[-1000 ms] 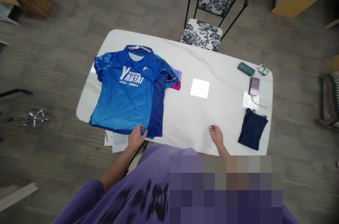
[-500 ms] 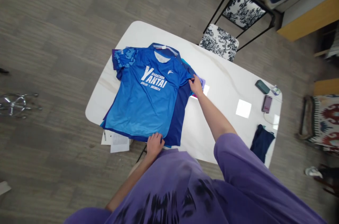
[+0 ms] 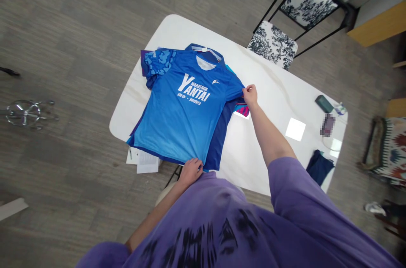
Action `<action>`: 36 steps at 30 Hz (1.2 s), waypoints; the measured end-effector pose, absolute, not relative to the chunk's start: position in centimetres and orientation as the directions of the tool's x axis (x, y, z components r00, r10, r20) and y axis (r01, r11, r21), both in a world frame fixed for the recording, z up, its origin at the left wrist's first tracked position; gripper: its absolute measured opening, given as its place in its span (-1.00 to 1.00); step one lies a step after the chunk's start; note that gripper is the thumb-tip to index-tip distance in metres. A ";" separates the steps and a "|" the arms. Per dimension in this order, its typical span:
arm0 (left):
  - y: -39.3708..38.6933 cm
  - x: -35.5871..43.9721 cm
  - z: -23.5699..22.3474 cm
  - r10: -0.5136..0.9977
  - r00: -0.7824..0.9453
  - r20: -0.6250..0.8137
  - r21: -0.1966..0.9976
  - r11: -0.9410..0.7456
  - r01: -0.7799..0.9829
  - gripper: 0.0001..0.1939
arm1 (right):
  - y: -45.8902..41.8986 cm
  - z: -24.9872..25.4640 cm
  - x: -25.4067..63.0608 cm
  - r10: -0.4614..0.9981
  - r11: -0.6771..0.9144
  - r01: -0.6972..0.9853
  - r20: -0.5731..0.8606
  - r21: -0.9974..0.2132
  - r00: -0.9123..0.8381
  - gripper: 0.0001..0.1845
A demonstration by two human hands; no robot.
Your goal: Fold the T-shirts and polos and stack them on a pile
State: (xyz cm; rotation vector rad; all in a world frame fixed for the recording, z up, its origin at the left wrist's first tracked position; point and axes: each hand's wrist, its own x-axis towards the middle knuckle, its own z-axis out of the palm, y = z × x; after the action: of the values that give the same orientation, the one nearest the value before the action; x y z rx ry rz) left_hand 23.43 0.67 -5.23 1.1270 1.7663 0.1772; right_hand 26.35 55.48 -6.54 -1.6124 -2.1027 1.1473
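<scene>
A blue T-shirt (image 3: 171,116) with white "Yantai Marathon" lettering lies front side up on the white table (image 3: 269,86). My right hand (image 3: 250,95) pinches the end of its right-side sleeve and holds it outstretched. At the bottom hem, close to my body, my left hand (image 3: 192,170) is closed on the fabric, its fingertips partly hidden. Beneath the T-shirt is a darker navy shirt (image 3: 223,132), showing along the right side and at the collar. A patterned pink and teal piece of cloth (image 3: 242,109) peeks out under the stretched sleeve.
On the table's right end are a dark green case (image 3: 324,103), a blurred-out phone-like item (image 3: 327,125) and a folded navy cloth (image 3: 319,167). A patterned chair (image 3: 272,44) stands at the far edge. Papers (image 3: 147,162) stick out below the shirts.
My right hand has drawn the sleeve outward, so it now lies straighter and covers the purple cloth seen beside it before. My left hand stays at the hem. The whole view has shifted slightly.
</scene>
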 end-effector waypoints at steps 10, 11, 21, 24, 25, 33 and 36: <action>10.5 36.0 -4.9 0.731 0.283 -0.621 0.711 0.373 0.596 -0.85 | 61.0 -5.5 41.3 0.938 -0.041 0.694 -0.267 -0.719 -0.220 -0.55; 11.8 38.2 -5.1 0.724 0.308 -0.617 0.720 0.361 0.593 -0.85 | 61.8 -5.6 43.8 0.938 -0.038 0.693 -0.266 -0.720 -0.225 -0.57; 23.9 64.1 -7.8 0.657 0.473 -0.587 0.779 0.300 0.551 -0.84 | 71.5 -10.7 73.7 0.953 -0.015 0.780 -0.245 -0.625 -0.178 -0.63; 27.3 71.3 -8.5 0.637 0.518 -0.571 0.800 0.289 0.526 -0.80 | 74.7 -12.3 81.4 0.965 0.035 0.821 -0.195 -0.569 -0.176 -0.74; 28.3 73.4 -8.6 0.631 0.531 -0.566 0.806 0.288 0.517 -0.78 | 75.7 -12.7 83.6 0.966 0.041 0.830 -0.189 -0.557 -0.175 -0.76; 35.5 78.6 -6.9 0.746 0.387 -0.541 0.798 0.310 0.517 -0.82 | 74.9 -11.8 92.4 0.986 0.115 0.898 -0.061 -0.424 -0.155 -0.43; 40.4 72.8 -7.3 0.856 0.116 -0.504 0.733 0.352 0.582 -0.61 | 70.0 -11.3 91.7 0.958 0.197 0.862 -0.094 -0.468 -0.270 -0.31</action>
State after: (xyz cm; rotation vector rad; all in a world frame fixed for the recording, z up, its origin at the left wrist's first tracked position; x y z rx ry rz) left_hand 72.78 40.38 -7.26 1.3346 1.5723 0.3292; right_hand 91.70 70.00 -11.25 -1.7465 -2.2510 0.6484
